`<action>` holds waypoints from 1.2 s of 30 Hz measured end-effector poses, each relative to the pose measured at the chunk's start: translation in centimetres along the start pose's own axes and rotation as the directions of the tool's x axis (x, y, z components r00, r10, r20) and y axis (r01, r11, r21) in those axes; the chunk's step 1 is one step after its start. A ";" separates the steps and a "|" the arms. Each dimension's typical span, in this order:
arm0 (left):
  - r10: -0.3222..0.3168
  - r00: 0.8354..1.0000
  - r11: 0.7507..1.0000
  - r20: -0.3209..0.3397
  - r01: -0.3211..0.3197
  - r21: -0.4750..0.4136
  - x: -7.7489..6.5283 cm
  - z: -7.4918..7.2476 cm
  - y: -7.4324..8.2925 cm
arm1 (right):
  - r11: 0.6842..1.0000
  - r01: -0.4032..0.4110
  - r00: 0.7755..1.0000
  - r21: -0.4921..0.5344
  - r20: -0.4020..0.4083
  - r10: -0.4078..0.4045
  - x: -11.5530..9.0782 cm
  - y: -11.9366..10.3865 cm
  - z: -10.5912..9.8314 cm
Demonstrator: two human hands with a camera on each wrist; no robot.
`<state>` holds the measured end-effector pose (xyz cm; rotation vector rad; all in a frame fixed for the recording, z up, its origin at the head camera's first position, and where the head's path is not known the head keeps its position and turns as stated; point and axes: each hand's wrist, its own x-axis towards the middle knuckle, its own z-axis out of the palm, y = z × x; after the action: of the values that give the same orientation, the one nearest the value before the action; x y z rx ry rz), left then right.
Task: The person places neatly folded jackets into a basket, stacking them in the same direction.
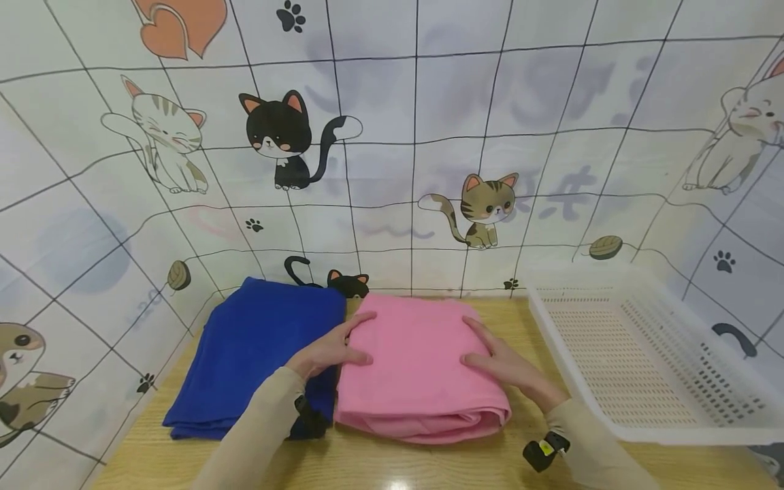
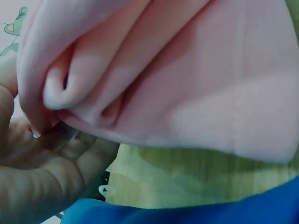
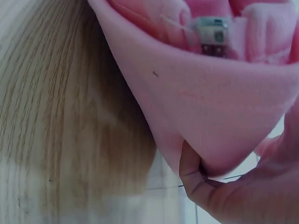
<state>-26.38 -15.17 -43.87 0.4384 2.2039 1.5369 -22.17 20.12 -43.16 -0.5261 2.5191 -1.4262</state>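
A folded pink garment lies on the wooden table in the middle of the head view, with thick folds at its near edge. My left hand grips its left side, and in the left wrist view the fingers go under the fabric. On the opposite side my right hand holds the garment, a finger pressed into the cloth. A small label shows among the folds in the right wrist view. Just left of the pink garment lies a folded blue garment, partly behind my left forearm.
A white perforated plastic basket stands at the right. Behind the table and along its sides hangs a white sheet with a black grid and cartoon cats. Black wrist cameras sit on both of my sleeves.
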 end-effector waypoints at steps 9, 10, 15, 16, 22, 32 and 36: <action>0.015 0.999 1.000 0.049 -0.015 0.019 0.0 0.0 2.0 | 0.997 0.001 0.999 -0.080 -0.036 -0.004 -1.0 -2.2 -1.6; 0.020 0.998 1.000 0.054 -0.021 0.021 0.0 0.1 2.2 | 0.997 0.006 0.999 -0.080 -0.034 -0.009 -1.0 -2.2 -1.8; 0.046 0.997 0.999 0.058 -0.047 0.005 -0.2 0.2 3.4 | 0.999 0.043 0.998 -0.031 -0.040 -0.044 -1.1 -2.6 -2.6; 0.051 0.997 0.999 0.055 -0.051 0.001 -0.2 0.2 3.7 | 0.998 0.053 0.997 -0.031 -0.046 -0.055 -1.1 -2.7 -2.9; 0.084 0.996 0.996 0.042 -0.083 -0.037 -0.1 0.1 5.2 | 0.995 0.095 0.992 -0.034 -0.076 -0.098 -1.0 -3.5 -4.3; 0.127 0.992 0.992 0.027 -0.126 -0.025 0.6 0.3 6.8 | 0.996 0.081 0.993 -0.029 -0.082 -0.083 -1.1 -3.7 -5.8; 0.146 0.988 0.989 0.044 -0.145 -0.038 1.0 0.8 7.2 | 0.997 0.047 0.995 -0.061 -0.089 -0.052 -1.7 -3.7 -6.5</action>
<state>-26.72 -11.63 -37.52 0.6303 2.1483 1.6193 -22.10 24.16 -36.59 -0.5498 2.6436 -1.4270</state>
